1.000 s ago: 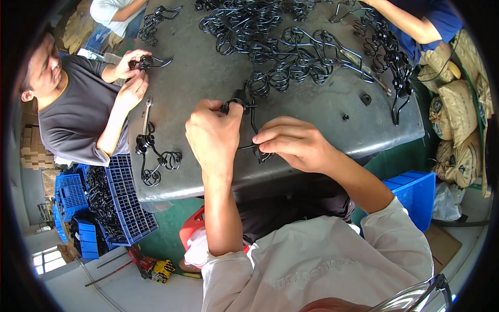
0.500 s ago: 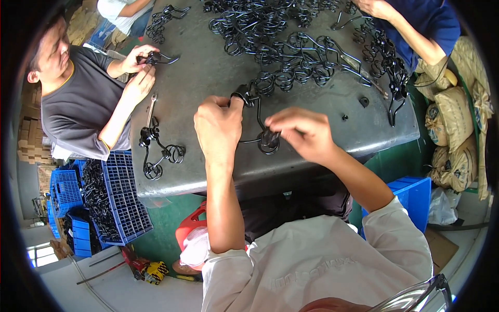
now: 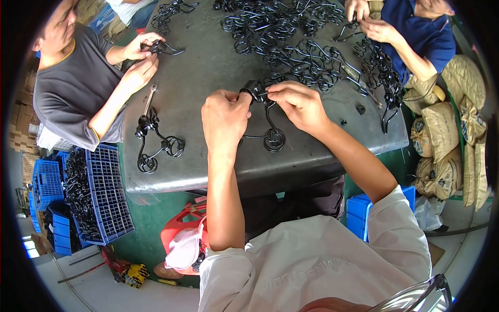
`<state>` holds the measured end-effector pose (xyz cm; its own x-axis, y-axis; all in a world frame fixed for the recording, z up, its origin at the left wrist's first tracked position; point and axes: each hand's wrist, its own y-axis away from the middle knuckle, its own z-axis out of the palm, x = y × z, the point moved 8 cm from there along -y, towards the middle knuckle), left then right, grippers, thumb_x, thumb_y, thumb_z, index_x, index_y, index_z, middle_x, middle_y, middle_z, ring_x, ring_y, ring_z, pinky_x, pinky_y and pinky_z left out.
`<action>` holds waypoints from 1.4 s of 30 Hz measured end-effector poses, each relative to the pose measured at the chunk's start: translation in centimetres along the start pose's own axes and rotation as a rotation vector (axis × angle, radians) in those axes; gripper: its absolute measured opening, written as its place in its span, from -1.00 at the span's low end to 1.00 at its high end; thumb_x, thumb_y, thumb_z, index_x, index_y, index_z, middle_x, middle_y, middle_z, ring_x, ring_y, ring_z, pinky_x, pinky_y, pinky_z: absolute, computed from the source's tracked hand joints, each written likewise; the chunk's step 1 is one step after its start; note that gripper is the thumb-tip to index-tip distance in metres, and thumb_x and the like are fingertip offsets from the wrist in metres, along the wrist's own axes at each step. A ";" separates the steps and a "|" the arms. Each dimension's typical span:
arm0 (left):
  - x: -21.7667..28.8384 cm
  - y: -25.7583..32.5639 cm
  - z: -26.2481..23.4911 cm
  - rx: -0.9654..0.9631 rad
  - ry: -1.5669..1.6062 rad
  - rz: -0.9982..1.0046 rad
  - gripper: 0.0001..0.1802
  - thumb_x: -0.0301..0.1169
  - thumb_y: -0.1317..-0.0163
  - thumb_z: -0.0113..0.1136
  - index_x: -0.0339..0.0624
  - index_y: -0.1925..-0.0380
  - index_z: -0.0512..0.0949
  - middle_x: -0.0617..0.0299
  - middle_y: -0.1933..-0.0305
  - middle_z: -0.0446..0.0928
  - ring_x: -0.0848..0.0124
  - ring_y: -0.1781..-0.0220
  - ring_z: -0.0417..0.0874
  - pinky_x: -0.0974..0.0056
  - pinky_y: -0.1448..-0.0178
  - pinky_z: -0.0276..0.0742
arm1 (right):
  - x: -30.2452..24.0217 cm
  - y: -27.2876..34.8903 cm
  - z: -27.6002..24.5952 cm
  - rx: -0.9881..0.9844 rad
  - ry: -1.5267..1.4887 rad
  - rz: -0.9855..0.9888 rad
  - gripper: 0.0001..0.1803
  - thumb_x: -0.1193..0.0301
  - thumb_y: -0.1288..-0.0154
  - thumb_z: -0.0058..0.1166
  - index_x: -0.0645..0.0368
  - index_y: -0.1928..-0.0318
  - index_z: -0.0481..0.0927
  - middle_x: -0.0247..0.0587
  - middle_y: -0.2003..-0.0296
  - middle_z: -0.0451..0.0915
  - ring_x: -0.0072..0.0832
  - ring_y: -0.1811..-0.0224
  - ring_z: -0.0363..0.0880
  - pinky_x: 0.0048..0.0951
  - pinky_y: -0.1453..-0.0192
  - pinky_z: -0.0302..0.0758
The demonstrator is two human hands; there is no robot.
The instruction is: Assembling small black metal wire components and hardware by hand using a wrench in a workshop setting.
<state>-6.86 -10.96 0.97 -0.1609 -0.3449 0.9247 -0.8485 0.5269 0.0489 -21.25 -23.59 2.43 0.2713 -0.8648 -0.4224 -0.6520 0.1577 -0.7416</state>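
My left hand [image 3: 224,112] is closed around a black clamp-like piece [image 3: 251,89] on a bent, coiled black wire spring [image 3: 274,140]. Just to its right, my right hand [image 3: 300,106] pinches at the same piece with thumb and fingertips; whatever small thing lies between them is too hidden to make out. Below both hands, the spring's round coils hang near the table's front edge. Another black wire spring [image 3: 172,145] with fittings lies on the table to the left, beside a metal wrench [image 3: 150,99].
Tangled black springs [image 3: 283,26] heap across the far part of the grey table [image 3: 192,62]. Co-workers handle similar parts at left and far right. Blue crates [image 3: 110,192] stand on the floor at left, a blue bin [image 3: 357,213] at right, sacks [image 3: 442,130] farther right.
My right hand has moved up and left, from the spring's lower coil to the clamp-like piece beside my left hand. The left hand keeps its hold.
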 end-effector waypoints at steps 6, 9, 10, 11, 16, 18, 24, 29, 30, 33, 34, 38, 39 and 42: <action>0.3 -0.1 0.1 -0.048 -0.063 0.011 -0.69 -0.36 -0.25 0.30 -0.54 0.37 0.66 0.09 0.51 0.71 0.44 0.45 0.77 0.37 0.31 0.66 | 0.6 0.1 -0.2 0.067 0.033 0.055 -0.74 0.77 -0.15 0.33 0.22 0.18 0.75 -0.16 0.10 0.77 -0.26 0.10 0.78 -0.37 0.08 0.71; 0.8 0.3 -0.2 0.048 -0.129 0.058 -0.64 -0.23 -0.17 0.32 -0.43 0.43 0.69 -0.11 0.53 0.68 0.06 0.38 0.80 0.13 0.13 0.68 | 0.6 0.2 -0.2 0.064 0.020 0.041 -0.74 0.77 -0.15 0.32 0.21 0.18 0.76 -0.17 0.09 0.77 -0.28 0.10 0.79 -0.38 0.11 0.70; 1.3 0.5 -0.4 0.065 -0.186 0.079 -0.64 -0.23 -0.17 0.33 -0.42 0.41 0.69 -0.15 0.50 0.69 -0.02 0.33 0.80 0.09 0.09 0.68 | 0.6 0.2 -0.2 0.063 0.014 0.050 -0.73 0.77 -0.15 0.32 0.21 0.18 0.76 -0.17 0.10 0.77 -0.28 0.11 0.79 -0.38 0.11 0.70; 1.7 0.7 -0.4 0.081 -0.243 0.101 -0.64 -0.23 -0.16 0.34 -0.41 0.40 0.70 -0.20 0.46 0.69 -0.09 0.28 0.80 0.05 0.05 0.69 | 0.7 0.3 -0.3 0.062 0.009 0.059 -0.73 0.77 -0.15 0.31 0.20 0.18 0.76 -0.17 0.10 0.77 -0.28 0.11 0.79 -0.38 0.12 0.70; 2.5 1.1 -0.2 0.144 -0.356 0.103 -0.65 -0.23 -0.15 0.33 -0.40 0.38 0.71 -0.25 0.40 0.70 -0.17 0.21 0.79 -0.02 -0.01 0.69 | 0.6 0.6 -0.8 0.096 0.030 0.061 -0.73 0.77 -0.15 0.29 0.20 0.17 0.74 -0.14 0.12 0.78 -0.25 0.13 0.79 -0.35 0.12 0.70; 2.8 1.2 -0.2 0.163 -0.390 0.123 -0.65 -0.23 -0.15 0.33 -0.40 0.37 0.71 -0.27 0.38 0.70 -0.18 0.19 0.79 -0.03 -0.02 0.69 | 0.4 0.6 -1.0 0.115 0.037 0.046 -0.73 0.77 -0.14 0.29 0.21 0.18 0.73 -0.13 0.13 0.78 -0.23 0.14 0.78 -0.34 0.11 0.70; 3.3 0.4 0.0 0.129 -0.435 0.118 -0.63 -0.22 -0.15 0.34 -0.42 0.38 0.70 -0.30 0.34 0.70 -0.21 0.17 0.78 -0.04 -0.04 0.69 | -1.2 0.5 -0.9 0.136 0.066 -0.102 -0.82 0.74 -0.06 0.32 0.28 0.34 0.62 -0.12 0.22 0.75 -0.17 0.24 0.74 -0.27 0.21 0.69; 3.6 0.3 0.0 0.136 -0.465 0.211 -0.65 -0.23 -0.15 0.35 -0.40 0.39 0.70 -0.27 0.37 0.70 -0.20 0.19 0.78 -0.04 -0.01 0.69 | -2.3 0.5 -1.0 0.165 0.106 -0.155 -0.83 0.71 -0.05 0.36 0.29 0.39 0.62 -0.13 0.25 0.73 -0.20 0.27 0.73 -0.27 0.24 0.68; 3.4 0.3 0.1 0.136 -0.466 0.212 -0.65 -0.23 -0.15 0.35 -0.40 0.39 0.70 -0.27 0.37 0.70 -0.20 0.19 0.78 -0.04 -0.01 0.69 | -2.6 0.5 -1.0 0.180 0.134 -0.185 -0.83 0.70 -0.05 0.37 0.29 0.40 0.61 -0.13 0.25 0.72 -0.21 0.28 0.72 -0.27 0.25 0.68; 2.7 0.3 0.2 0.130 -0.411 0.175 -0.67 -0.24 -0.16 0.36 -0.38 0.38 0.71 -0.25 0.38 0.70 -0.18 0.21 0.79 -0.03 0.00 0.69 | -2.3 0.7 -0.8 0.141 0.150 -0.147 -0.84 0.69 -0.05 0.38 0.29 0.40 0.63 -0.15 0.25 0.71 -0.22 0.29 0.72 -0.27 0.26 0.67; 2.7 0.5 0.2 0.137 -0.402 0.182 -0.67 -0.24 -0.16 0.37 -0.37 0.38 0.71 -0.24 0.38 0.70 -0.17 0.21 0.79 -0.03 0.01 0.70 | -2.3 0.6 -0.8 0.139 0.153 -0.148 -0.84 0.69 -0.05 0.38 0.29 0.40 0.63 -0.15 0.25 0.71 -0.22 0.29 0.72 -0.27 0.26 0.67; 2.6 0.4 0.0 0.105 -0.358 0.181 -0.66 -0.23 -0.17 0.37 -0.37 0.36 0.71 -0.22 0.39 0.71 -0.15 0.24 0.79 -0.01 0.03 0.70 | -1.5 -0.1 -1.0 0.144 0.098 -0.044 -0.86 0.71 -0.06 0.36 0.27 0.39 0.66 -0.18 0.24 0.72 -0.22 0.27 0.72 -0.29 0.23 0.67; 2.5 0.4 -0.1 0.104 -0.353 0.178 -0.66 -0.23 -0.17 0.37 -0.37 0.36 0.71 -0.22 0.39 0.71 -0.15 0.24 0.79 -0.01 0.03 0.70 | -1.4 -0.4 -1.0 0.136 0.090 -0.022 -0.86 0.72 -0.07 0.35 0.26 0.38 0.67 -0.19 0.25 0.72 -0.22 0.27 0.72 -0.30 0.22 0.67; 2.4 0.4 -0.1 0.115 -0.321 0.192 -0.66 -0.23 -0.17 0.37 -0.38 0.36 0.71 -0.21 0.40 0.71 -0.14 0.25 0.79 -0.01 0.04 0.70 | -0.9 -1.1 -0.8 0.096 0.070 0.008 -0.84 0.75 -0.06 0.30 0.25 0.37 0.68 -0.20 0.27 0.73 -0.22 0.24 0.73 -0.30 0.19 0.68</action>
<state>-7.57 -11.51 3.28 -0.4565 -0.4838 0.7467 -0.8355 0.5217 -0.1728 -21.38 -23.35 4.02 0.2139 -0.8939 -0.3939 -0.5822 0.2071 -0.7862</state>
